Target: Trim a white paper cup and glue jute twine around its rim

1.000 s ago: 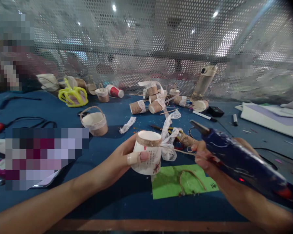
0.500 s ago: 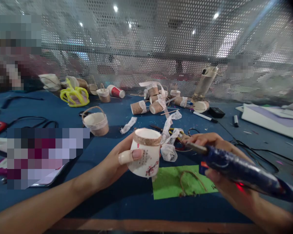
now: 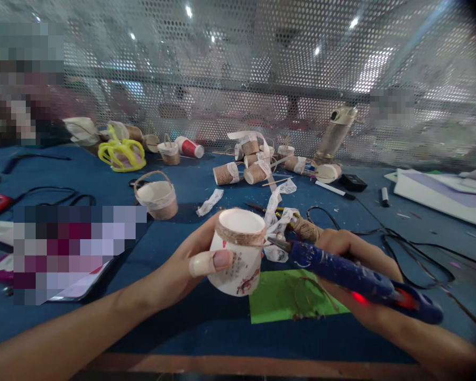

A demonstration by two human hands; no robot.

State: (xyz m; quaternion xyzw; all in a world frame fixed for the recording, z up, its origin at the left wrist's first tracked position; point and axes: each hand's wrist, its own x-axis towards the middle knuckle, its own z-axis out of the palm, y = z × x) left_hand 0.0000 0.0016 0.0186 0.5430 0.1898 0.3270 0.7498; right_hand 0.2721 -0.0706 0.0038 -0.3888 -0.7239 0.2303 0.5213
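My left hand [image 3: 200, 254] is wrapped round a white paper cup [image 3: 240, 264] with a printed floral pattern; its thumb bears a bandage. A band of brown twine [image 3: 238, 237] circles the cup just under its rim. In my right hand [image 3: 353, 259] is a blue hot glue gun [image 3: 341, 272] with a red light glowing on it. The gun's nozzle points left, right beside the twine band; whether it touches I cannot tell. Beneath lies a green card [image 3: 272, 299] with a curved piece of twine on it. White lace [image 3: 277, 248] and a twine ball [image 3: 307, 228] lie behind the cup.
A twine-wrapped cup basket [image 3: 158, 201] stands to the left. Several more wrapped cups [image 3: 257, 172] lie at the back, near a yellow crown-like piece [image 3: 121, 156]. Black cables [image 3: 416, 264] coil at the right. A tall bottle [image 3: 335, 135] stands by the perforated metal screen [image 3: 238, 69].
My right hand has brought the glue gun left and its nozzle close to the cup's twine band. The cup has shifted slightly and tilted a little toward me.
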